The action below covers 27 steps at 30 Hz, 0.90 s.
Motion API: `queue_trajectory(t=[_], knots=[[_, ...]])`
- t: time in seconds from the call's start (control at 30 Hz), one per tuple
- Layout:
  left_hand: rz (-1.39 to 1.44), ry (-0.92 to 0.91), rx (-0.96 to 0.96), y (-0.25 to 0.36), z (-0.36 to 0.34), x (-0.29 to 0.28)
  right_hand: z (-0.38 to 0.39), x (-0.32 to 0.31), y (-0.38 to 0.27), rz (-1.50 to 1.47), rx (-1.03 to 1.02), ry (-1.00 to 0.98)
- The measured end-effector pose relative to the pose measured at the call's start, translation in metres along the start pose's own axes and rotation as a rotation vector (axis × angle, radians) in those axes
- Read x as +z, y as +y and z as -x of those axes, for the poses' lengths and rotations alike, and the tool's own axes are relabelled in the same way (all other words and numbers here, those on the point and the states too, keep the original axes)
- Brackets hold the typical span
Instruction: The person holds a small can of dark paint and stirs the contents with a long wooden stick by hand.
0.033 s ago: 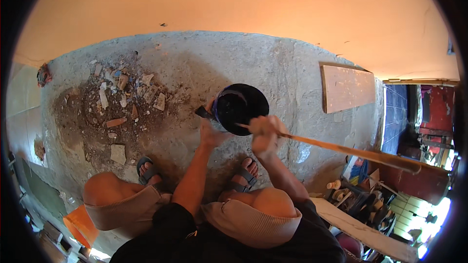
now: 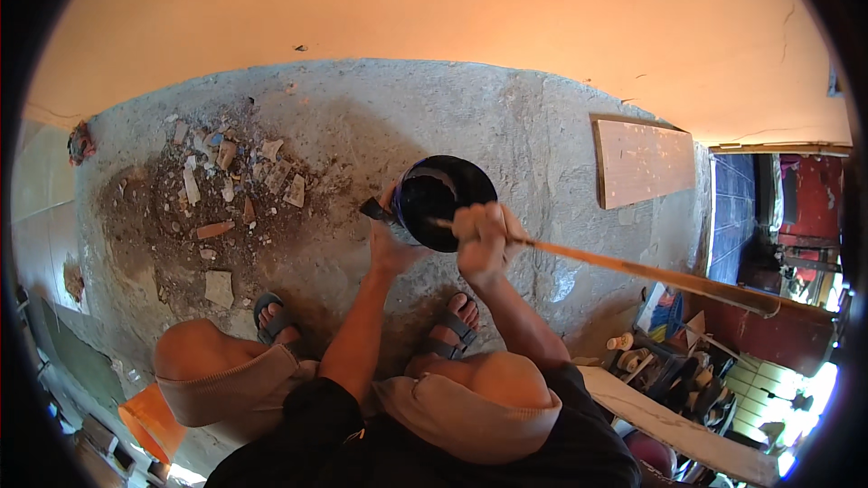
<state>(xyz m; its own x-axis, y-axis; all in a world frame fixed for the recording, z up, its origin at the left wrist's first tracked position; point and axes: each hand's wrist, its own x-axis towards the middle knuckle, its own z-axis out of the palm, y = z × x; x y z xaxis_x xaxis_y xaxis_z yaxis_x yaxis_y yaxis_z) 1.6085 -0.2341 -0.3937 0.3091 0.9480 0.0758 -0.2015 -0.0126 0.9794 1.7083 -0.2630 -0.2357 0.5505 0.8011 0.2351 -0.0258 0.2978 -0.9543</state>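
A round black bucket (image 2: pixel 479 183) with dark contents stands on the floor in front of me. My left hand (image 2: pixel 391 248) grips its left side, with fingers partly hidden against the wall. A dark object (image 2: pixel 372 209) juts out beside that hand; I cannot make out what it is. My right hand (image 2: pixel 484 239) is closed round a long wooden stick (image 2: pixel 624 269) above the bucket's near right rim. The stick's short end dips toward the inside of the bucket, while its long end slants out to the right.
Broken rubble (image 2: pixel 226 154) and dirt lie on the concrete floor at left. A flat board (image 2: pixel 644 163) rests near the orange wall (image 2: pixel 434 9) at right. An orange container (image 2: pixel 152 420) stands lower left; clutter (image 2: pixel 696 380) and a plank (image 2: pixel 678 425) lie lower right.
My right hand has shifted slightly left with the stick, whose end sits a little further into the bucket. The left hand and the bucket have stayed in place.
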Motion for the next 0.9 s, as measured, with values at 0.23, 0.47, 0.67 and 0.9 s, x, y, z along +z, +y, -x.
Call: queue_trajectory(t=[0.23, 0.47, 0.67, 0.9], knots=[[-0.166, 0.072, -0.022, 0.027, 0.005, 0.002, -0.005, -0.057, 0.006, 0.087, -0.201, 0.066], [-0.127, 0.024, 0.007, 0.01, 0.002, 0.012, -0.049, -0.014, -0.001, 0.471, -0.454, -0.01], [-0.228, 0.072, 0.008, 0.025, 0.007, -0.006, 0.01, -0.049, -0.008, 0.34, -0.187, -0.005], [-0.088, 0.072, -0.033, 0.023, 0.006, 0.005, -0.039, -0.005, 0.012, 0.106, -0.19, 0.083]])
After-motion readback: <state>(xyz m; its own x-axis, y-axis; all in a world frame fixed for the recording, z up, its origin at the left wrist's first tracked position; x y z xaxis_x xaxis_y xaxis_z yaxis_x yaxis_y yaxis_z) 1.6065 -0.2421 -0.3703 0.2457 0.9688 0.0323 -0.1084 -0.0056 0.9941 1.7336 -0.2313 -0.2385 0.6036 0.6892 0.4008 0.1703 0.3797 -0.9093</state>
